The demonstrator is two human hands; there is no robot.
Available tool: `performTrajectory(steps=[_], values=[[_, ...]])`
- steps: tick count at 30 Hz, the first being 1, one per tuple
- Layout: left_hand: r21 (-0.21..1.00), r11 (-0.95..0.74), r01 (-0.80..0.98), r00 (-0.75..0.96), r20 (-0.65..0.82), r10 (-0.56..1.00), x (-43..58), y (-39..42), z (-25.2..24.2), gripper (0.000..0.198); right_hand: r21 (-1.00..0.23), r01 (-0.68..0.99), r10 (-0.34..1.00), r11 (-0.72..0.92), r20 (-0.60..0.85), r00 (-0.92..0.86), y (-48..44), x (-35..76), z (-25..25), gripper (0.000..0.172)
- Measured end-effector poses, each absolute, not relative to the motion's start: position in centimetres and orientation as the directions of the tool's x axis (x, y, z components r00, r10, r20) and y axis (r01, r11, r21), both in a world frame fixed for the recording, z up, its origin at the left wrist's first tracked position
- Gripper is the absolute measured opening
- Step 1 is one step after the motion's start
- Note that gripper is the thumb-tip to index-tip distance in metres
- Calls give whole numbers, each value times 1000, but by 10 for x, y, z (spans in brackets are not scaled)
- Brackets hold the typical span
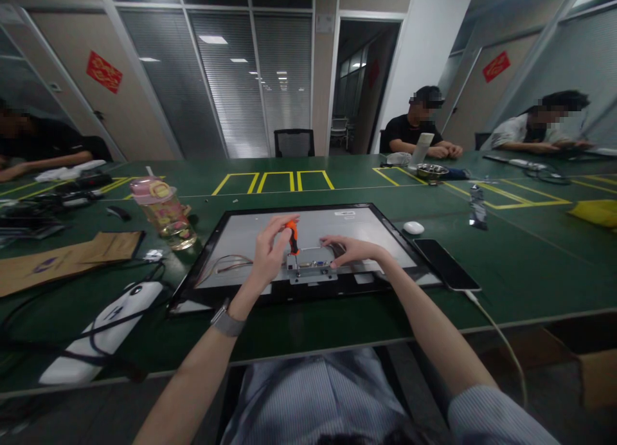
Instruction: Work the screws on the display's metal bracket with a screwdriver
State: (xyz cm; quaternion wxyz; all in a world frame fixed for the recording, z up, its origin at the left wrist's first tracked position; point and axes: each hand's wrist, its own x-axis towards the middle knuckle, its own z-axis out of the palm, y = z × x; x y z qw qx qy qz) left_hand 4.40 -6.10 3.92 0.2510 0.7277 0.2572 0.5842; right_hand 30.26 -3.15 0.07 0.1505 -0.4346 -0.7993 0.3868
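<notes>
An orange and black screwdriver (292, 237) stands nearly upright, its shaft down at the left end of a small metal bracket with ports (313, 269). My left hand (272, 247) holds its handle, with fingers at the top. My right hand (351, 249) has its fingers spread over the right end of the bracket, thumb near the ports. Both hands are above a flat display panel (250, 229) with a black frame, lying back side up on the green table. Thin cables (226, 262) run on the panel left of the bracket.
Left of the panel are a pink-lidded bottle (164, 213), a brown paper bag (72, 258) and a white power strip (103, 336) with black cables. To the right lie a white case (413, 227) and a phone (447, 263) on a cable. Several people sit across the table.
</notes>
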Motion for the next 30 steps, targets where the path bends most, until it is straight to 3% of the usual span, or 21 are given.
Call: performTrajectory(steps=[3, 8, 13, 20, 26, 30], values=[[701, -712, 31, 196, 695, 692, 44, -61, 38, 30, -747, 580, 809, 326, -97, -580, -33, 302, 3, 72], [611, -768, 192, 133, 760, 637, 44, -61, 40, 22, -750, 586, 812, 308, -114, -573, -34, 301, 5, 73], [711, -702, 29, 222, 680, 698, 43, -61, 40, 30, -745, 589, 810, 314, -113, -575, -36, 300, 7, 75], [633, -755, 170, 160, 739, 655, 44, -59, 40, 26, -744, 595, 812, 305, -123, -571, -36, 300, 8, 73], [747, -665, -16, 244, 648, 722, 44, -62, 41, 31, -749, 576, 808, 326, -95, -581, -33, 302, 3, 74], [697, -715, 63, 180, 696, 695, 44, -59, 39, 28, -751, 575, 807, 326, -96, -583, -33, 302, 3, 72]])
